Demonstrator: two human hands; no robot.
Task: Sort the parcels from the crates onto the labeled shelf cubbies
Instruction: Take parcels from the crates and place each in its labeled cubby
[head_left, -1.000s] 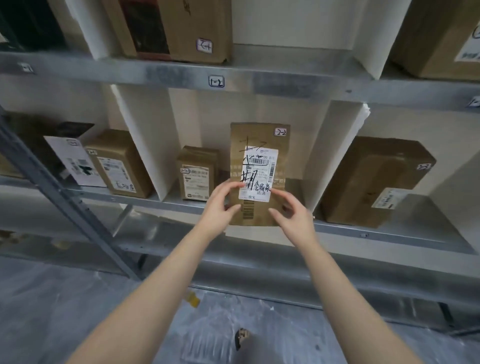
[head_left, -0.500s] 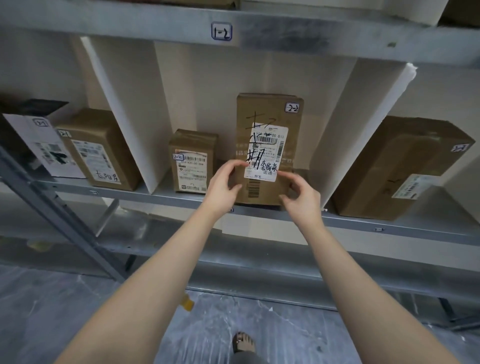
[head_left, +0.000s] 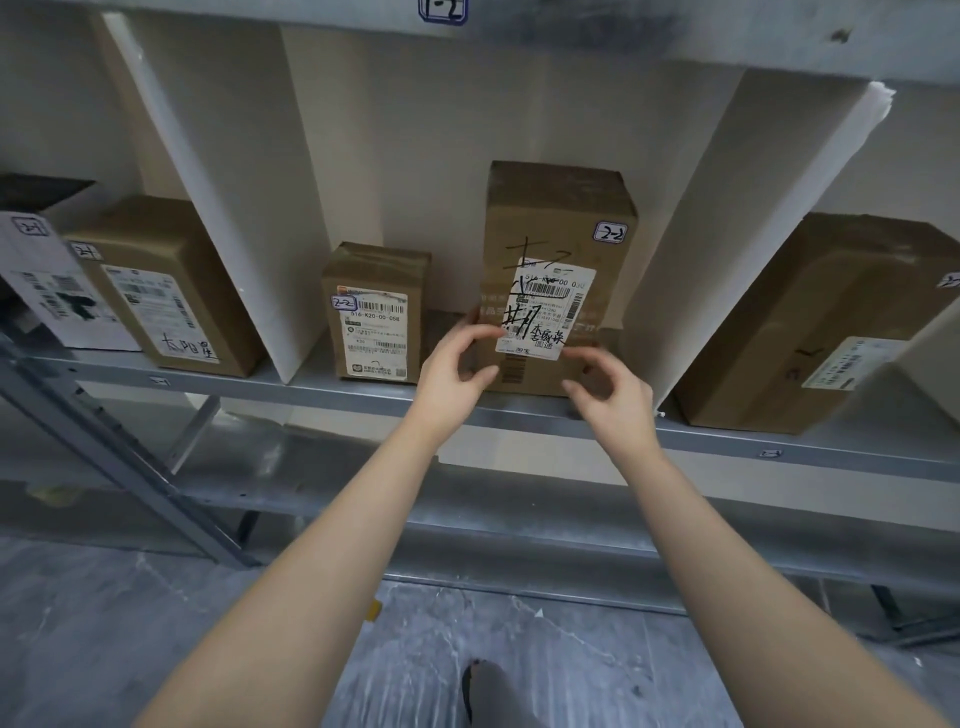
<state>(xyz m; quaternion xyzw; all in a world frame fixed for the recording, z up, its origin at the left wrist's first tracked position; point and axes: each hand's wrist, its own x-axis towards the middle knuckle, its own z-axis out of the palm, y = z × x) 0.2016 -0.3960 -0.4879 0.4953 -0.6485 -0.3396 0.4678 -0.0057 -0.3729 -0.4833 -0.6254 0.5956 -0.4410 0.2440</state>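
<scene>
While both hands are raised to the shelf, the left hand (head_left: 454, 374) pinches the left edge of a tall brown cardboard parcel (head_left: 558, 218) between thumb and curled forefinger. The right hand (head_left: 610, 397) is loosely curled at the parcel's lower right front; whether it grips or merely touches cannot be determined. The parcel stands upright on the grey metal shelf (head_left: 363, 396), directly behind both hands. Its white shipping label (head_left: 550, 306), overwritten in black marker, lies just above the fingertips of the two hands. A small "2-2" sticker (head_left: 610, 232) sits on the parcel above the right hand. Just left of the left hand, a shorter brown cardboard parcel (head_left: 376, 270) stands in the same cubby. Farther left, beyond the left white divider panel (head_left: 223, 208), stand a brown labelled box (head_left: 166, 270) and a white printed box (head_left: 47, 291). To the right of the right hand, beyond the right white divider panel (head_left: 696, 234), lies a large brown carton (head_left: 810, 322).
</scene>
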